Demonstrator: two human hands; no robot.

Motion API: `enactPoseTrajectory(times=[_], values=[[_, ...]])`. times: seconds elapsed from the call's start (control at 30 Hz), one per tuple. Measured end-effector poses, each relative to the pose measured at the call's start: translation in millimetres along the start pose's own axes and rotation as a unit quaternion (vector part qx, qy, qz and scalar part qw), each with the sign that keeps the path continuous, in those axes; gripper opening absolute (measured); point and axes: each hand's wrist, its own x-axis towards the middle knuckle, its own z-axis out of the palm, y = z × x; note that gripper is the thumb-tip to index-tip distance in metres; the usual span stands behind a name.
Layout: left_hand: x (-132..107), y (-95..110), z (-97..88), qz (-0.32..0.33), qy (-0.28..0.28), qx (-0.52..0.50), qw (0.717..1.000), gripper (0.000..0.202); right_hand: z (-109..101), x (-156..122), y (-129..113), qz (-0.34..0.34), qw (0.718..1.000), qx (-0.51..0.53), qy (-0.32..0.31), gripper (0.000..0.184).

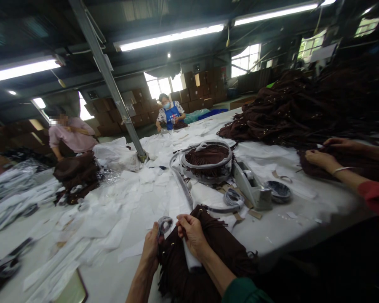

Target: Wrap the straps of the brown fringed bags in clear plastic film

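A dark brown fringed bag (208,248) with gold eyelets lies in front of me at the table's near edge. My left hand (151,248) is closed on a coiled strap (165,225) in greyish wrapping, just left of the bag's top. Over the bag, my right hand (192,235) has its thumb and fingertips pinched together; what is between them is too small to make out. A white, rolled-looking piece (192,259) lies on the bag beneath that hand, partly covered by it.
A tape dispenser (252,187), a wrapped coil (279,191) and a round bundle of brown fringe (208,156) stand beyond the bag. White sheets (154,189) cover much of the table. A co-worker's hands (326,158) work at right, before a brown heap (290,109). A metal post (113,84) rises at left.
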Motion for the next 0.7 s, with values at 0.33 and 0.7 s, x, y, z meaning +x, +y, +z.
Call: enactPoseTrajectory(times=[0.33, 0.7], values=[[-10, 22, 10.7, -0.051, -0.065, -0.088, 0.993, 0.056, -3, -4, -4, -0.235, 0.876, -0.409, -0.102, 0.059], [-6, 22, 7.9, -0.069, -0.182, -0.051, 0.980, 0.052, -20, -12, -1, -0.247, 0.865, -0.428, -0.084, 0.057]])
